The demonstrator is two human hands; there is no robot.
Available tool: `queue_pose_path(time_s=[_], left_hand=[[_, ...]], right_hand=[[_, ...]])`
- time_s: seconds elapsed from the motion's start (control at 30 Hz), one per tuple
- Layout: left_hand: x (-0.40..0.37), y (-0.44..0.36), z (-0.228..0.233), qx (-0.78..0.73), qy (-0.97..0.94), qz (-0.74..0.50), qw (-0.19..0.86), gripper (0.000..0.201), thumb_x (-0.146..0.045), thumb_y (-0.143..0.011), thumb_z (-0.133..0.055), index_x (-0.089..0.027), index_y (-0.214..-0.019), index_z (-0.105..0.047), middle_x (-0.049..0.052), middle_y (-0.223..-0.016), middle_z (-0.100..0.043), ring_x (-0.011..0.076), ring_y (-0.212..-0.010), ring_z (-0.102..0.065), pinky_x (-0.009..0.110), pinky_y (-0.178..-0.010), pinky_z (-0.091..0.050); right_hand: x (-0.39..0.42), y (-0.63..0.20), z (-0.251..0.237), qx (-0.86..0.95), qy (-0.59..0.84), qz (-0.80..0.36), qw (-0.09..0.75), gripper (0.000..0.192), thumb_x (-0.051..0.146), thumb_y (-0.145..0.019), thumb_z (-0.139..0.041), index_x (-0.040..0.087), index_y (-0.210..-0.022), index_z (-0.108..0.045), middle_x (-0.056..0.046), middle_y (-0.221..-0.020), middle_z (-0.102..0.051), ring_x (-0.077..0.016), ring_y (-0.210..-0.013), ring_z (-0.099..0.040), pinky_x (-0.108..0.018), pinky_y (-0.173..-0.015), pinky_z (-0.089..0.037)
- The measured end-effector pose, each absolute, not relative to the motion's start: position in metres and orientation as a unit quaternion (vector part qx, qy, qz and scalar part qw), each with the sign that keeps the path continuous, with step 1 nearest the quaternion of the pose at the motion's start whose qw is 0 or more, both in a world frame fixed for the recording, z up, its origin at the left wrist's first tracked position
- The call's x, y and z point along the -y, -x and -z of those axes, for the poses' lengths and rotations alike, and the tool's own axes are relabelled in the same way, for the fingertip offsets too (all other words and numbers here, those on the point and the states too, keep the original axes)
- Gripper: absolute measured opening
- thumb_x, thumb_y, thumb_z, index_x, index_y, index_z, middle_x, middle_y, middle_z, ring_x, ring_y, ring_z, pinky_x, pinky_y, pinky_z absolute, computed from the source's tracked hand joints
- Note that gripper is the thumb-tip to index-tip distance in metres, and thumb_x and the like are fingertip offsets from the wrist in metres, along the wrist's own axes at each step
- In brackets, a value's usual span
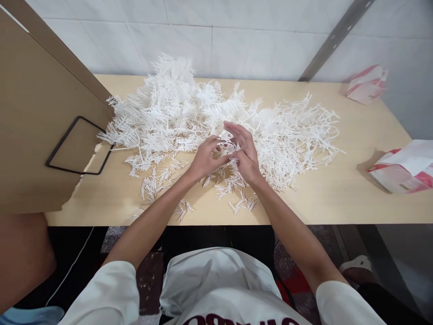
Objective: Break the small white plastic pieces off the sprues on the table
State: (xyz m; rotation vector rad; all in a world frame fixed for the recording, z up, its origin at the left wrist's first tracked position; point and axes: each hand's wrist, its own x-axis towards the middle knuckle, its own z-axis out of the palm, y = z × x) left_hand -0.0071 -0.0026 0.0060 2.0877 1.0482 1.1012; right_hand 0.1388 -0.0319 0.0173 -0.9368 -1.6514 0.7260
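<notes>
A wide heap of white plastic sprue pieces (176, 113), thin branching stalks, covers the middle of a light wooden table (352, 189). My left hand (205, 158) and my right hand (244, 151) meet at the heap's near edge, both pinching one small white branched piece (229, 148) between their fingertips. Small broken-off white bits (233, 183) lie scattered on the table just under and in front of my hands.
A tall brown cardboard box (37, 117) with a black rectangle printed on it stands at the left. Two red-and-white bags lie at the right, one near (404, 167) and one far (367, 83). White tiled wall behind. Another person's arm (20, 257) shows at lower left.
</notes>
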Motion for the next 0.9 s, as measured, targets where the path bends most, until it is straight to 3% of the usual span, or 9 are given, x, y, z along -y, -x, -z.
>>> queue_pose_path(time_s=[0.2, 0.33, 0.43, 0.53, 0.67, 0.8, 0.9], left_hand=[[0.004, 0.004, -0.004, -0.453, -0.725, -0.422, 0.302, 0.019, -0.036, -0.082, -0.066, -0.018, -0.087, -0.060, 0.000, -0.079, -0.063, 0.0108, -0.067, -0.054, 0.026, -0.065, -0.043], [0.001, 0.007, -0.002, -0.437, -0.743, -0.415, 0.291, 0.023, -0.038, -0.086, -0.059, -0.018, -0.076, -0.054, 0.001, -0.075, -0.061, 0.0126, -0.072, -0.055, 0.027, -0.067, -0.043], [0.000, 0.008, -0.001, -0.438, -0.722, -0.446, 0.296, 0.024, -0.039, -0.089, -0.055, -0.019, -0.077, -0.050, 0.001, -0.076, -0.061, 0.0127, -0.073, -0.055, 0.027, -0.068, -0.043], [-0.001, 0.010, -0.002, -0.432, -0.700, -0.478, 0.308, 0.023, -0.041, -0.089, -0.055, -0.019, -0.084, -0.052, 0.001, -0.079, -0.062, 0.0126, -0.074, -0.057, 0.027, -0.070, -0.044], [-0.002, 0.014, -0.008, -0.423, -0.692, -0.473, 0.343, 0.023, -0.038, -0.087, -0.056, -0.019, -0.100, -0.062, 0.002, -0.087, -0.067, 0.0130, -0.081, -0.060, 0.028, -0.078, -0.046], [0.000, 0.016, -0.013, -0.405, -0.700, -0.453, 0.374, 0.025, -0.041, -0.082, -0.063, -0.019, -0.094, -0.070, 0.003, -0.097, -0.071, 0.0160, -0.090, -0.063, 0.030, -0.084, -0.046], [0.000, 0.016, -0.013, -0.402, -0.724, -0.453, 0.331, 0.026, -0.044, -0.082, -0.063, -0.020, -0.085, -0.071, 0.001, -0.084, -0.068, 0.0158, -0.085, -0.060, 0.031, -0.082, -0.045]], right_hand=[[0.035, -0.135, -0.018, 0.713, 0.371, -0.310, 0.508, 0.048, 0.037, -0.093, -0.043, 0.037, -0.140, -0.032, 0.002, -0.153, -0.038, -0.0208, -0.143, -0.035, -0.051, -0.114, -0.038], [0.031, -0.133, -0.012, 0.721, 0.376, -0.273, 0.514, 0.044, 0.035, -0.095, -0.042, 0.036, -0.139, -0.037, 0.000, -0.152, -0.039, -0.0204, -0.142, -0.035, -0.049, -0.113, -0.038], [0.026, -0.136, -0.007, 0.704, 0.429, -0.198, 0.530, 0.032, 0.036, -0.094, -0.047, 0.032, -0.124, -0.054, -0.004, -0.134, -0.053, -0.0205, -0.130, -0.048, -0.045, -0.106, -0.045], [0.022, -0.141, -0.005, 0.672, 0.496, -0.133, 0.534, 0.022, 0.040, -0.088, -0.058, 0.028, -0.104, -0.067, -0.003, -0.102, -0.064, -0.0181, -0.099, -0.060, -0.039, -0.090, -0.051], [0.019, -0.145, -0.005, 0.638, 0.491, -0.227, 0.548, 0.023, 0.044, -0.085, -0.062, 0.027, -0.099, -0.069, -0.001, -0.093, -0.069, -0.0126, -0.079, -0.062, -0.031, -0.075, -0.053], [0.017, -0.143, -0.004, 0.600, 0.465, -0.312, 0.572, 0.024, 0.045, -0.083, -0.064, 0.026, -0.097, -0.066, 0.000, -0.095, -0.068, -0.0113, -0.080, -0.063, -0.028, -0.072, -0.053], [0.017, -0.141, -0.003, 0.595, 0.457, -0.327, 0.575, 0.022, 0.043, -0.083, -0.064, 0.024, -0.094, -0.064, -0.001, -0.096, -0.063, -0.0099, -0.078, -0.061, -0.026, -0.068, -0.051]])
